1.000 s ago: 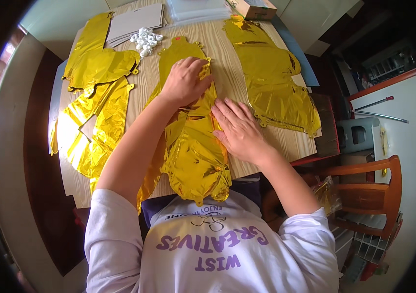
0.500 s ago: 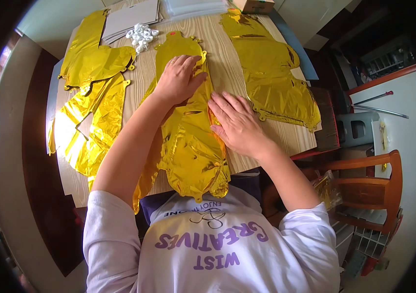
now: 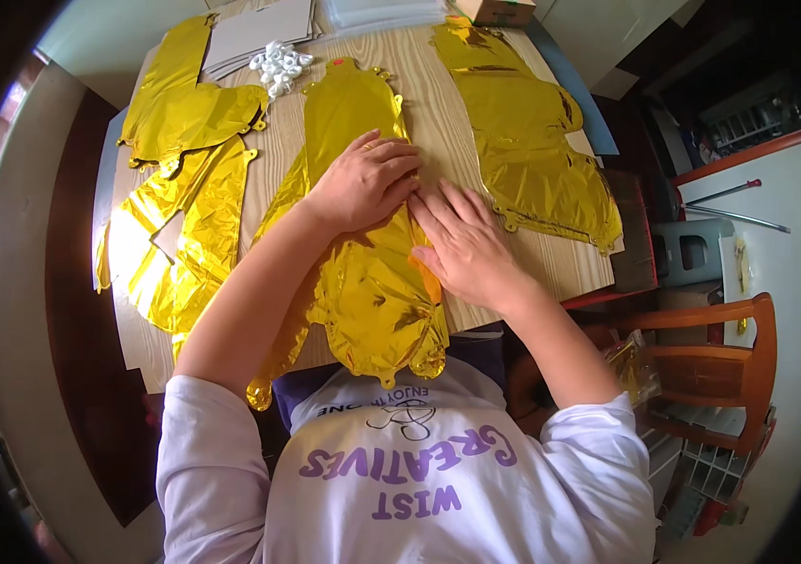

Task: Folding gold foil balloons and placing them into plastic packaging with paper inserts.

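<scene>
A flat gold foil balloon (image 3: 377, 301) lies down the middle of the table, its near end hanging by the front edge. My left hand (image 3: 368, 180) rests on its middle, fingers bent and close together at the balloon's right edge; the fingertips partly hide what they pinch. Beside it, my right hand (image 3: 468, 242) lies flat with fingers stretched, along that same edge, its fingertips close to the left hand's. A strip of orange-gold foil shows under the right thumb.
More flat gold balloons lie at the left (image 3: 189, 117) and right (image 3: 523, 132) of the wooden table (image 3: 429, 122). White ribbon-like rolls (image 3: 278, 66) sit by grey cards (image 3: 259, 33), near clear plastic sleeves (image 3: 384, 13) and a cardboard box (image 3: 493, 11). A wooden chair (image 3: 706, 371) stands at the right.
My left hand has slid toward me along the balloon's right edge, and its fingers have bent in. The right hand has stayed nearly in place.
</scene>
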Action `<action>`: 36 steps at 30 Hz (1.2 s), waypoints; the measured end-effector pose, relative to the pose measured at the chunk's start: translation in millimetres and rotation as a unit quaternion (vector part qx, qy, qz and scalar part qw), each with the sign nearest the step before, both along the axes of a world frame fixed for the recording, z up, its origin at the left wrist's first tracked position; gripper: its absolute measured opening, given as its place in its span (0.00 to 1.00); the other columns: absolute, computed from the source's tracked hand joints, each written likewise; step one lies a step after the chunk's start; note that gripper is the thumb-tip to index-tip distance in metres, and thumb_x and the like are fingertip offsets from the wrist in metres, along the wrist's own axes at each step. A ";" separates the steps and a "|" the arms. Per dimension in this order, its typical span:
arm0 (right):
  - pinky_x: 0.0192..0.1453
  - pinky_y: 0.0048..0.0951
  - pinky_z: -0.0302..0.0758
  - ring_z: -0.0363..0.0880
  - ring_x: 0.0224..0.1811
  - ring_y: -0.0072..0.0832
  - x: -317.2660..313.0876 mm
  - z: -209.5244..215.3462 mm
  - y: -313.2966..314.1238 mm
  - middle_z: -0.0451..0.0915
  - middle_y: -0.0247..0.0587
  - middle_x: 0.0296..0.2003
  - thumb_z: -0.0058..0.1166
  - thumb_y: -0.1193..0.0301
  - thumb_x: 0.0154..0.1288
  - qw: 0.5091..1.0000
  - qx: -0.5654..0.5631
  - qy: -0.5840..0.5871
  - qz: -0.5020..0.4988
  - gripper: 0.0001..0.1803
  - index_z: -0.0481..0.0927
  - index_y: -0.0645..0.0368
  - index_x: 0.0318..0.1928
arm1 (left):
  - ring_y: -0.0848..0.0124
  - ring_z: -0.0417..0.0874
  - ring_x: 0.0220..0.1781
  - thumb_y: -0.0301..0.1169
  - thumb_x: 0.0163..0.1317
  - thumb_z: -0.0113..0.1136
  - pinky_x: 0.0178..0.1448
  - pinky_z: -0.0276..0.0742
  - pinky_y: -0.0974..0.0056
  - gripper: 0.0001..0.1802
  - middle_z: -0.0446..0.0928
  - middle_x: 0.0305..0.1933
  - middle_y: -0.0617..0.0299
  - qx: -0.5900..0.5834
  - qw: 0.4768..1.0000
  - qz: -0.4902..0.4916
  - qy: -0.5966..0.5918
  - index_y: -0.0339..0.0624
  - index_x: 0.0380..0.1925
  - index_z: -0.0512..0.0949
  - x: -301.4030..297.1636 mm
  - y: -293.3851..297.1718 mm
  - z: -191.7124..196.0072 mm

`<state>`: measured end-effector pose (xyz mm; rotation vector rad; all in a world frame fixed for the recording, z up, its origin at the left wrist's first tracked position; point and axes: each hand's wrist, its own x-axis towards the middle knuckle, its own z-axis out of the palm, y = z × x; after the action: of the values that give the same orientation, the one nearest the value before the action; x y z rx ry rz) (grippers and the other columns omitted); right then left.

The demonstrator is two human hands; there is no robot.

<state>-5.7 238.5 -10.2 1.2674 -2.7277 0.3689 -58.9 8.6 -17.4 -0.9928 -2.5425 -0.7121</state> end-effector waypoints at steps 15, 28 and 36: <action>0.82 0.56 0.49 0.57 0.80 0.51 76.9 41.6 55.4 0.62 0.53 0.76 0.46 0.48 0.77 0.983 -0.025 -0.153 0.093 0.38 0.62 0.62 0.75 | 0.53 0.80 0.63 0.36 0.67 0.63 0.73 0.67 0.45 0.20 0.82 0.59 0.51 0.025 1.000 -0.010 0.003 0.40 0.56 0.81 2.3 -1.1 -1.9; 0.80 0.53 0.51 0.58 0.77 0.48 7.7 -1.3 -2.7 0.63 0.50 0.75 0.54 0.55 0.73 0.999 -0.016 -0.012 0.040 0.37 0.63 0.61 0.74 | 0.53 0.84 0.52 0.24 0.63 0.63 0.61 0.77 0.51 0.12 0.83 0.53 0.52 0.214 0.960 0.129 0.127 0.38 0.47 0.82 28.6 -22.2 30.1; 0.81 0.49 0.52 0.57 0.78 0.50 4.8 10.7 -4.8 0.66 0.52 0.74 0.54 0.53 0.74 0.997 -0.014 -0.014 0.073 0.35 0.70 0.65 0.70 | 0.69 0.86 0.40 0.42 0.76 0.56 0.46 0.79 0.64 0.20 0.84 0.42 0.58 0.485 0.606 0.209 -0.595 0.35 0.51 0.80 323.1 -43.3 48.9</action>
<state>-1.0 233.7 0.5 1.4700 -2.6498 0.4421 264.2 -34.7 31.5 0.7347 -2.1404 -2.7591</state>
